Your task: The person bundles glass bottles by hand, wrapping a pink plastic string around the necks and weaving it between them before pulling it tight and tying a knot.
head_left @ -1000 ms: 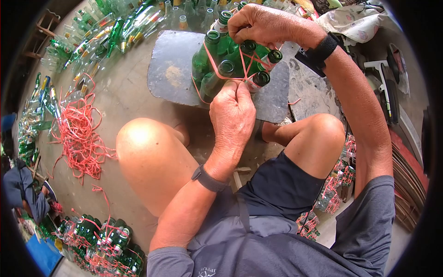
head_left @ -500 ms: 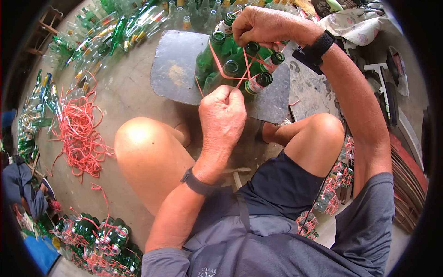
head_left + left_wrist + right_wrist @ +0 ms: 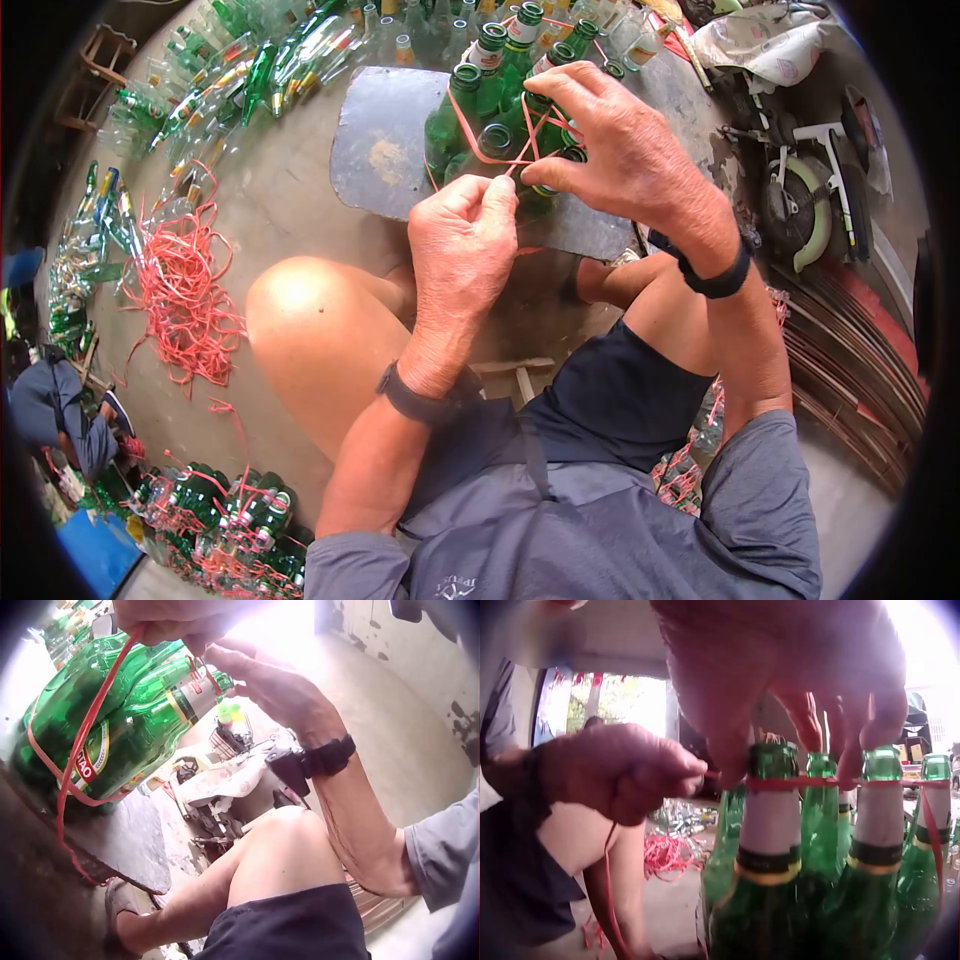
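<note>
A cluster of green glass bottles (image 3: 466,110) stands upright on a grey board (image 3: 372,120). Flat red plastic twine (image 3: 463,122) runs round the bottles and crosses between their necks. My left hand (image 3: 460,245), at the near side of the cluster, pinches the twine between thumb and forefinger. In the left wrist view, a length of twine (image 3: 82,739) hangs from that hand past the bottle sides. My right hand (image 3: 640,150) spreads over the right-hand necks, thumb and forefinger wide apart. In the right wrist view its fingertips reach down beside the necks, at the taut twine.
A tangled heap of red twine (image 3: 185,300) lies on the floor to the left. Loose bottles (image 3: 255,80) cover the floor behind it. Tied bottle bundles (image 3: 240,520) stand at lower left, near another person (image 3: 60,410). A wheeled item (image 3: 800,210) stands at right.
My right hand has come down and nearer from the far necks, its fingers opening wide. The left hand has drawn the twine slightly left and toward me.
</note>
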Action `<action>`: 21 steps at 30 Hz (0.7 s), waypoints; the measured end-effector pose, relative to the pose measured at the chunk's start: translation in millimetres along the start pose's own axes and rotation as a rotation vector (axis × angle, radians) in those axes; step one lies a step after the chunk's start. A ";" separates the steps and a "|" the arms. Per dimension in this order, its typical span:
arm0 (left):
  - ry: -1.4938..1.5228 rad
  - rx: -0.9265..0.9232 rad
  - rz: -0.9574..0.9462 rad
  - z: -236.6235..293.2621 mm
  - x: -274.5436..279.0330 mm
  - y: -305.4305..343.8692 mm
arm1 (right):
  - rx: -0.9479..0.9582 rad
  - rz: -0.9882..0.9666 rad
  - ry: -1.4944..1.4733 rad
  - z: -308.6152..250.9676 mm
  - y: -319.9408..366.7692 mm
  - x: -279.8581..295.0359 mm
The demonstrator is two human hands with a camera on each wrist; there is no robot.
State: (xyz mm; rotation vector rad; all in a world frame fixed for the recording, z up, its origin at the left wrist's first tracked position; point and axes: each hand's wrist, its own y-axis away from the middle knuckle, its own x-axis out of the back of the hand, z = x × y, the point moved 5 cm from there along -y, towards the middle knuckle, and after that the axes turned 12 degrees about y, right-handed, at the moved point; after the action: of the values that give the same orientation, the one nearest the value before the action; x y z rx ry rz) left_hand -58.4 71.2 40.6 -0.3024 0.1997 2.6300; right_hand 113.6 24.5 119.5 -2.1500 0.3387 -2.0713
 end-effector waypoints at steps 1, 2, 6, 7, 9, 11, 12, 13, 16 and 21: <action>-0.010 -0.002 -0.005 0.2 1.7 -0.5 | 0.026 0.043 0.044 -2.2 3.1 -3.9; -0.051 -0.017 -0.026 1.4 3.5 -1.8 | 0.020 0.052 0.038 -1.7 4.0 -5.3; -0.129 -0.085 -0.052 8.6 7.2 -5.1 | -0.057 0.062 0.010 -0.9 5.3 -13.0; -0.136 -0.089 -0.062 9.3 7.2 -6.0 | -0.028 0.074 0.059 -0.9 4.9 -12.8; -0.141 -0.073 -0.058 7.9 11.8 -5.8 | -0.037 0.067 0.053 -1.3 3.8 -11.4; -0.205 -0.096 -0.071 8.4 15.3 -5.1 | -0.053 0.058 0.037 -2.4 4.3 -15.0; -0.256 -0.122 -0.080 10.0 15.4 -5.0 | -0.044 0.072 0.048 -1.8 3.5 -16.8; -0.266 -0.126 -0.092 10.7 14.2 -5.1 | -0.035 0.088 0.063 -1.1 3.2 -17.4; -0.335 -0.214 -0.107 18.8 11.0 -4.7 | -0.056 0.096 0.045 -2.4 3.4 -17.6; -0.535 -0.276 -0.210 37.9 8.5 -13.6 | -0.075 0.203 0.018 -1.9 4.6 -21.3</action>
State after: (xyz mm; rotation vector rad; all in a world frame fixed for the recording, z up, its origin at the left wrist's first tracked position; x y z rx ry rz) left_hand -65.8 94.1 73.9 0.2812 -0.3546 2.4224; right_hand 110.7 25.6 97.8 -2.0416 0.6183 -1.9950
